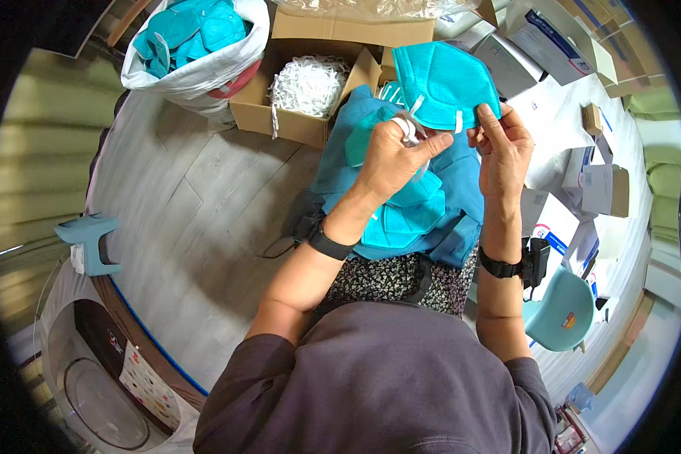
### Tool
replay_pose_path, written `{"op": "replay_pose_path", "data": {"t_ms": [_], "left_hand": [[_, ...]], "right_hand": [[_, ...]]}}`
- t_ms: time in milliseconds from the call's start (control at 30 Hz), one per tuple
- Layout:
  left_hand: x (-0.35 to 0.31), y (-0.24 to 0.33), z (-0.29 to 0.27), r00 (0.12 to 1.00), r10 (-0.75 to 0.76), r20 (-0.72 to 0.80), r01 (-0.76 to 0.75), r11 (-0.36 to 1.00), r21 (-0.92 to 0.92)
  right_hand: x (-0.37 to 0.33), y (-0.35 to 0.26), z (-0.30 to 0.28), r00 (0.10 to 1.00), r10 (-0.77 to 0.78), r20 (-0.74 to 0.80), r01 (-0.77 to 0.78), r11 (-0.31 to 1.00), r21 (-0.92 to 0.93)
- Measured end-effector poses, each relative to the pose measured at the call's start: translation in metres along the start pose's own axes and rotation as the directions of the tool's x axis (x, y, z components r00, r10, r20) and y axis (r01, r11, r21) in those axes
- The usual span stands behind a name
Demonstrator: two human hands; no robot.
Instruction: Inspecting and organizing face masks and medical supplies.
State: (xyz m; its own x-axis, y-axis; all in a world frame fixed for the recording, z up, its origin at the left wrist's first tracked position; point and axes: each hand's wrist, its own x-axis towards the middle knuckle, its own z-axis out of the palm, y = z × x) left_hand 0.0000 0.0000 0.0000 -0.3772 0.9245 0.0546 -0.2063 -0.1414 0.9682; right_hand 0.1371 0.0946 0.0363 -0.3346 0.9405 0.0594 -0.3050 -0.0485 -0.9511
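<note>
A teal folded face mask (448, 83) is held up in front of me, its lower edge toward me and white strap ends showing along it. My right hand (505, 147) pinches the mask's lower right corner between thumb and fingers. Looped white elastic straps (408, 130) run around the fingers of my left hand (393, 160), which is closed on them beside the mask's lower left edge. Below both hands, more teal masks (412, 219) lie on a blue cloth (461, 189) over my lap. Part of that pile is hidden by my left hand and forearm.
Beyond the lap stands an open cardboard box (295, 130) with a heap of white straps (308, 85). Left of it, a white sack (197, 96) is filled with teal masks. Several white cartons (499, 64) lie at the right, near a light-blue stool (560, 310).
</note>
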Motion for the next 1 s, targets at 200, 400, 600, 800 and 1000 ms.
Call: {"op": "replay_pose_path", "data": {"t_ms": [200,400,600,800,1000], "left_hand": [[-0.002,-0.001,0.018,0.996,0.055,-0.076,-0.06,0.996,-0.069],[-0.006,-0.002,0.012,0.985,0.058,-0.16,-0.02,0.973,0.229],[-0.014,0.014,-0.009,0.994,-0.059,0.091,0.047,0.991,0.123],[-0.021,0.066,-0.066,0.895,0.377,0.239,-0.263,0.878,-0.401],[-0.012,0.065,-0.062,0.99,0.005,0.139,0.075,0.824,-0.562]], "right_hand": [[0.001,0.01,0.004,1.0,0.021,0.007,-0.021,1.0,-0.003],[0.003,0.012,0.003,0.992,-0.093,-0.083,0.083,0.99,-0.118],[0.012,0.019,-0.01,0.983,-0.084,-0.166,0.07,0.994,-0.086],[0.033,0.041,-0.041,0.96,0.13,-0.248,-0.127,0.991,0.028],[0.019,0.074,-0.008,0.947,0.317,0.058,-0.31,0.945,-0.103]]}}
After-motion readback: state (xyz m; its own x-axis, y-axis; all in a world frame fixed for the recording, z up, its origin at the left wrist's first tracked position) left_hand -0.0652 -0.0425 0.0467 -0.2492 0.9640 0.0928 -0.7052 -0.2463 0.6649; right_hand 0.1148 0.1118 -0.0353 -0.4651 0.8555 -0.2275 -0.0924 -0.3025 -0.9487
